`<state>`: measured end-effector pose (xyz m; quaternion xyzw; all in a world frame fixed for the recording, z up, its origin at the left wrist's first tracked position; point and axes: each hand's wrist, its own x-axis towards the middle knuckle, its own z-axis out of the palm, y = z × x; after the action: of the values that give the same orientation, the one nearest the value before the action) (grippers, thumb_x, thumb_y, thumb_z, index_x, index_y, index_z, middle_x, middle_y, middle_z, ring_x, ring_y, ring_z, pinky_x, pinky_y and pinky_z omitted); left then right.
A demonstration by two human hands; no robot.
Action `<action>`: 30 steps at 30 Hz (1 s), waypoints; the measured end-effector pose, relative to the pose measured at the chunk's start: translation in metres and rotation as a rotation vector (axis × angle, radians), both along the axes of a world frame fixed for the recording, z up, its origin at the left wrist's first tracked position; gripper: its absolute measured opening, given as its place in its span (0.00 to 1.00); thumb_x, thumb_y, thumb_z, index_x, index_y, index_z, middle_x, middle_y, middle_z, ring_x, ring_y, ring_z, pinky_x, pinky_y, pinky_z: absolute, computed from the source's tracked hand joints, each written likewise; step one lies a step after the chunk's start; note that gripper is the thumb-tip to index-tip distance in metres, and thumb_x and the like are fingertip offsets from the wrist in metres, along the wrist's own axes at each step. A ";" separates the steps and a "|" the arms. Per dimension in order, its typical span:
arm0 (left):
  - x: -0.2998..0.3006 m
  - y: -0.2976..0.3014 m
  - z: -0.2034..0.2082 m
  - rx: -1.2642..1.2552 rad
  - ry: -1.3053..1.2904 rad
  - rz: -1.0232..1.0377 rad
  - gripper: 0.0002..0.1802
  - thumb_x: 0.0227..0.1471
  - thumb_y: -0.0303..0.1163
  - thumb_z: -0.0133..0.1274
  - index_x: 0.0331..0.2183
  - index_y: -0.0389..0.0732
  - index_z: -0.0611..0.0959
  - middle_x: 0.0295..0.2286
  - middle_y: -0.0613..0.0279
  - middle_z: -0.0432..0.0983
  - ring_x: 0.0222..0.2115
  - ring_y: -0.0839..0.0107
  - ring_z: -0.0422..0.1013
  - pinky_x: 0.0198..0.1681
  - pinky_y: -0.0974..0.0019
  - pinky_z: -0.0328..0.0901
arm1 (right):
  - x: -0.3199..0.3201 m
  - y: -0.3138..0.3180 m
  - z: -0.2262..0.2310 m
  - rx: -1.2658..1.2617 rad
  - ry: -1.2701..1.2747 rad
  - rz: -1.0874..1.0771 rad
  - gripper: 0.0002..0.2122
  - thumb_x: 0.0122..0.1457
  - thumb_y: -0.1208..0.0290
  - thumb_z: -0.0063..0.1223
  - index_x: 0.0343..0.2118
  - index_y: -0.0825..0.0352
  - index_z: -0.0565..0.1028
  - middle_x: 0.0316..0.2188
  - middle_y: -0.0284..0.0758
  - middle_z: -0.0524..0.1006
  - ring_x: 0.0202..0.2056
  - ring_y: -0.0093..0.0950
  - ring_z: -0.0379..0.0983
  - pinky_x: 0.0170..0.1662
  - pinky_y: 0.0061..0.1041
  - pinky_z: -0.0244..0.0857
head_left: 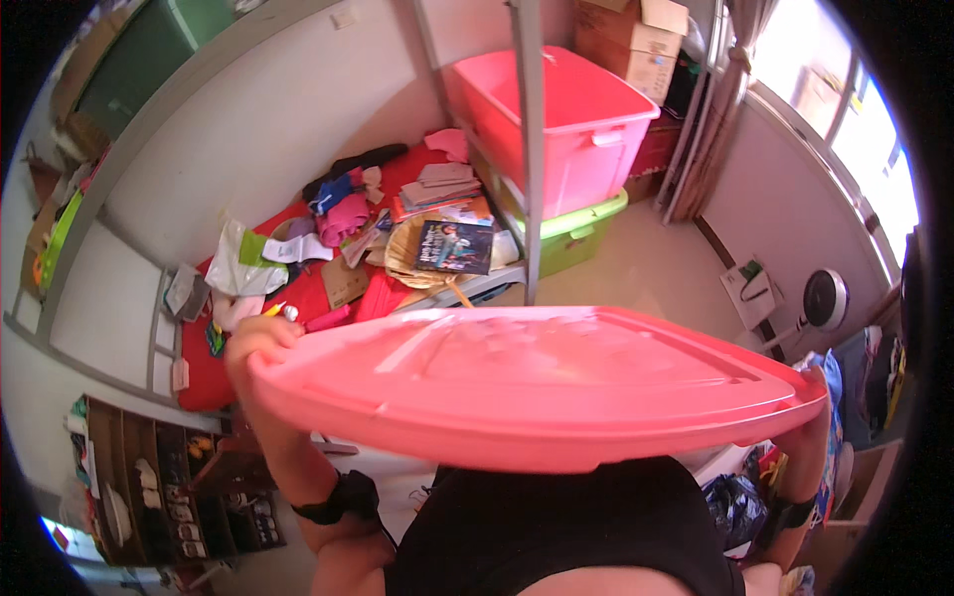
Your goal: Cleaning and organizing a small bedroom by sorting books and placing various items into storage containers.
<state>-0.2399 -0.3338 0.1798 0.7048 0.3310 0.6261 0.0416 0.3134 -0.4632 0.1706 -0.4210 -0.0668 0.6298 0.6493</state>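
Observation:
Held up in front of my body is a large pink plastic lid [537, 382], its ribbed face toward me and its near edge hanging low. My left hand [260, 343] is closed around the lid's left end. At the right end, my right hand [807, 425] grips the rim, its fingers mostly hidden by the lid. Beyond the lid, to the right of a grey bed post, stands an uncovered pink storage bin [586, 164]. It rests on a green-lidded bin [576, 238].
A lower bunk with a red cover [199, 372] bears clothes, books [454, 247] and a white plastic bag [238, 260]. Grey bed post [529, 149] rises ahead. A cardboard box [628, 45] stands behind the bin, a fan [826, 300] at right, a shoe rack [129, 467] at lower left.

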 end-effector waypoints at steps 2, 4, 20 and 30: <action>0.016 0.033 -0.018 -0.181 0.129 -0.151 0.13 0.58 0.38 0.42 0.27 0.40 0.66 0.26 0.59 0.64 0.28 0.66 0.63 0.37 0.63 0.62 | 0.017 -0.029 -0.001 0.032 0.000 -0.100 0.27 0.52 0.59 0.40 0.48 0.81 0.66 0.46 0.55 0.71 0.45 0.47 0.70 0.51 0.44 0.63; 0.056 0.050 -0.025 -0.276 0.154 -0.170 0.10 0.57 0.32 0.44 0.25 0.40 0.65 0.26 0.59 0.64 0.30 0.67 0.64 0.41 0.63 0.62 | 0.034 -0.047 0.002 0.241 -0.073 0.146 0.28 0.53 0.59 0.41 0.50 0.81 0.64 0.47 0.54 0.71 0.46 0.46 0.70 0.52 0.43 0.62; 0.402 0.147 -0.235 -0.517 0.569 -0.864 0.38 0.42 0.31 0.57 0.57 0.47 0.64 0.48 0.54 0.69 0.47 0.56 0.68 0.48 0.59 0.65 | -0.028 0.105 0.049 0.084 -1.603 -0.269 0.24 0.47 0.75 0.42 0.50 0.74 0.59 0.36 0.44 0.72 0.39 0.35 0.71 0.46 0.27 0.63; 0.474 0.224 -0.187 -0.473 0.334 -0.982 0.54 0.40 0.38 0.62 0.61 0.40 0.47 0.56 0.42 0.55 0.53 0.47 0.60 0.50 0.55 0.63 | -0.050 0.238 0.128 0.085 -1.907 -0.076 0.32 0.42 0.76 0.47 0.55 0.70 0.57 0.26 0.47 0.76 0.29 0.43 0.76 0.35 0.30 0.68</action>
<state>0.2341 -0.1094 -0.0076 0.8369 0.0978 0.3222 0.4316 0.2632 -0.2256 0.2984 -0.7351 -0.5769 -0.0029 0.3561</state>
